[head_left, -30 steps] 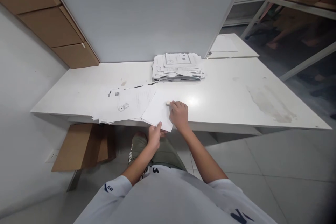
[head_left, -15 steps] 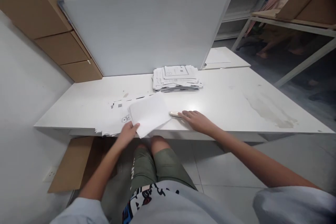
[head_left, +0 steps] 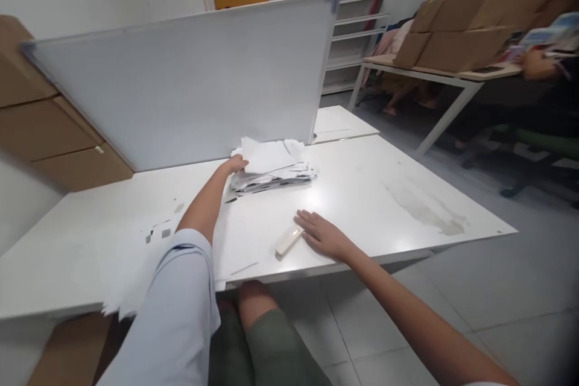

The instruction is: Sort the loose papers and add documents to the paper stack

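Observation:
My left hand [head_left: 236, 164] reaches far across the white table [head_left: 362, 193] and grips a white sheet of paper [head_left: 266, 155] lying on top of a stack of printed papers [head_left: 271, 175] by the whiteboard. My right hand [head_left: 322, 234] lies flat on the table, fingers spread, touching a small cream-coloured eraser-like block [head_left: 289, 242] at its left. A second spread of printed sheets [head_left: 149, 253] lies at the near left edge, partly hidden by my left sleeve.
A large whiteboard [head_left: 181, 78] stands upright along the table's far side. Cardboard boxes [head_left: 54, 126] are stacked at the left wall. Another table [head_left: 452, 72] with boxes stands at the back right, with a person's arm at its far end. A stain marks the table's right part.
My left hand carried the white sheet from the near pile up to the far stack. My right hand stayed by the cream block. The camera view tilted up.

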{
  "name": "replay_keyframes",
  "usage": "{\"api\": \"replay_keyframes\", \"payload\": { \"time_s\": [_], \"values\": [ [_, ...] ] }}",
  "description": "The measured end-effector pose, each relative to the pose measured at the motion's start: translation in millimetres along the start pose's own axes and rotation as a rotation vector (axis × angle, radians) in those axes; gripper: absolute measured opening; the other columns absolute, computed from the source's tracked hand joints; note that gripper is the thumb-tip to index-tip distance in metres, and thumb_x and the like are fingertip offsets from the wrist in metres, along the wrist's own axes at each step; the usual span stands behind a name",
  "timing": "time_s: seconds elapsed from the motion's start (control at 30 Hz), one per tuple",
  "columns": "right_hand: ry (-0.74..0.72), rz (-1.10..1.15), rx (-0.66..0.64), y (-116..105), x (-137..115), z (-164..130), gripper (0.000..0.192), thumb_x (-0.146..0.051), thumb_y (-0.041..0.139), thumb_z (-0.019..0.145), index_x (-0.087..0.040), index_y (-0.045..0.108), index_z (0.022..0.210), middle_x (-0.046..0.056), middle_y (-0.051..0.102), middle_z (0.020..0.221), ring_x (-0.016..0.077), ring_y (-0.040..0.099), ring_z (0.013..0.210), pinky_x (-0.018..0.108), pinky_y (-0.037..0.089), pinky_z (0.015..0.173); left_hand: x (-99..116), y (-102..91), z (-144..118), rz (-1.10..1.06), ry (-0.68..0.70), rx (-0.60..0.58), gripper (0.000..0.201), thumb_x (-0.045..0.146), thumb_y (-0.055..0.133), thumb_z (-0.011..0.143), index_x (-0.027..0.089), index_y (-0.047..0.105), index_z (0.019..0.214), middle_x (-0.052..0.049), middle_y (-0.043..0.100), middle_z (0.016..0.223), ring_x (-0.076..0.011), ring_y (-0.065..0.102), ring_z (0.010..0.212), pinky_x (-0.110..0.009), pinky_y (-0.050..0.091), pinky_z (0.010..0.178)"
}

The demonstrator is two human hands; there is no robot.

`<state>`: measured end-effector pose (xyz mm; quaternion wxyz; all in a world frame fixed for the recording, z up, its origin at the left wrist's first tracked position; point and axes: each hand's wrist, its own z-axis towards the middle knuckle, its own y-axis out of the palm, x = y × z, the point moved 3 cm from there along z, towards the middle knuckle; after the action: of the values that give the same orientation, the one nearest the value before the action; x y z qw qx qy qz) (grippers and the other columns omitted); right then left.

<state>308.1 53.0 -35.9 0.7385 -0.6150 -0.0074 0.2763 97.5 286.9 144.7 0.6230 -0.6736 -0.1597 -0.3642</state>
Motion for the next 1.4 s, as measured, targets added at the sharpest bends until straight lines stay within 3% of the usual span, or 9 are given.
{"api": "replay_keyframes", "payload": {
  "time_s": [0.13,0.27,0.43,0.6,0.77,0.97,1.13,1.27,1.4],
  "values": [
    [0.014,0.001,-0.004,-5.5,-1.5,2.0,0.051,-0.038,0.036,0.101,-0.021,0.04,0.149,0.009,0.035,0.154,0.0257,0.032,0.144,0.05,0.03,0.118,-3.6,23.7,19.5,0.234,0.0,0.072,0.024,0.026,0.054,0.097,0.006,0.059,0.11,-0.017,0.064,0.112,-0.0252,0.059,0.108,-0.042,0.044,0.097],
    [0.014,-0.035,-0.009,-8.3,-0.8,0.7,0.05,-0.035,0.039,0.1,-0.019,0.044,0.147,0.011,0.037,0.153,0.0267,0.034,0.143,0.052,0.032,0.117,-13.5,2.3,-20.0,0.34,0.1,0.151,0.03,0.012,0.041,0.097,0.005,0.058,0.12,-0.016,0.059,0.129,-0.0279,0.048,0.127,-0.044,0.031,0.11],
    [0.033,-0.026,-0.007,-4.9,3.1,-3.4,0.049,-0.036,0.038,0.1,-0.017,0.047,0.144,0.012,0.04,0.151,0.0268,0.036,0.142,0.051,0.031,0.117,-54.6,-31.1,-137.7,0.326,0.015,0.18,0.035,0.013,0.037,0.095,0.011,0.062,0.119,-0.01,0.066,0.121,-0.0212,0.061,0.112,-0.036,0.043,0.102],
    [0.063,-0.016,-0.016,-6.1,5.5,-8.2,0.05,-0.033,0.041,0.099,-0.012,0.047,0.144,0.014,0.039,0.152,0.0285,0.034,0.143,0.05,0.029,0.118,-105.2,23.3,-282.5,0.55,-0.075,-0.122,0.065,0.034,0.064,0.086,0.009,0.044,0.143,-0.018,0.038,0.152,-0.0432,0.028,0.141,-0.059,0.027,0.114],
    [0.064,-0.03,-0.009,-1.7,5.7,-10.4,0.049,-0.031,0.044,0.099,-0.008,0.049,0.142,0.017,0.041,0.15,0.028,0.035,0.142,0.045,0.03,0.115,-117.4,61.8,-368.5,0.603,0.264,-0.013,0.051,0.011,0.038,0.092,0.016,0.046,0.143,-0.006,0.045,0.149,-0.0312,0.013,0.148,-0.056,0.014,0.121],
    [0.087,-0.035,0.06,-5.1,3.9,-12.9,0.048,-0.034,0.045,0.096,-0.008,0.056,0.135,0.018,0.049,0.144,0.0272,0.045,0.134,0.042,0.038,0.108,-125.1,40.9,-364.4,0.539,0.301,0.158,0.061,-0.002,0.032,0.081,0.015,0.057,0.134,-0.009,0.056,0.139,-0.0265,0.036,0.141,-0.052,0.027,0.118],
    [0.373,0.105,0.558,-9.3,-31.2,-54.1,0.043,-0.032,0.03,0.097,-0.016,0.067,0.112,0.018,0.066,0.118,0.0263,0.059,0.114,0.04,0.046,0.099,-113.5,25.2,-374.3,0.498,0.412,0.252,0.061,0.0,0.032,0.082,0.017,0.056,0.136,-0.009,0.057,0.138,-0.0226,0.041,0.138,-0.044,0.035,0.114],
    [0.533,0.149,0.74,52.6,-111.2,-118.5,0.038,-0.027,0.028,0.094,-0.019,0.065,0.094,0.017,0.069,0.089,0.03,0.066,0.088,0.047,0.054,0.081,-127.8,31.9,-371.8,0.569,0.306,0.201,0.066,-0.003,0.035,0.08,0.016,0.051,0.14,-0.008,0.05,0.145,-0.0255,0.033,0.143,-0.048,0.03,0.117],
    [0.477,0.502,0.398,119.3,-159.4,-152.7,0.028,-0.025,0.037,0.086,-0.026,0.063,0.075,0.006,0.07,0.074,0.0247,0.068,0.072,0.038,0.058,0.067,-147.0,40.9,-352.0,0.581,0.338,0.095,0.058,0.004,0.039,0.086,0.017,0.047,0.142,-0.008,0.044,0.149,-0.0273,0.025,0.146,-0.053,0.022,0.12]
  ]
}}
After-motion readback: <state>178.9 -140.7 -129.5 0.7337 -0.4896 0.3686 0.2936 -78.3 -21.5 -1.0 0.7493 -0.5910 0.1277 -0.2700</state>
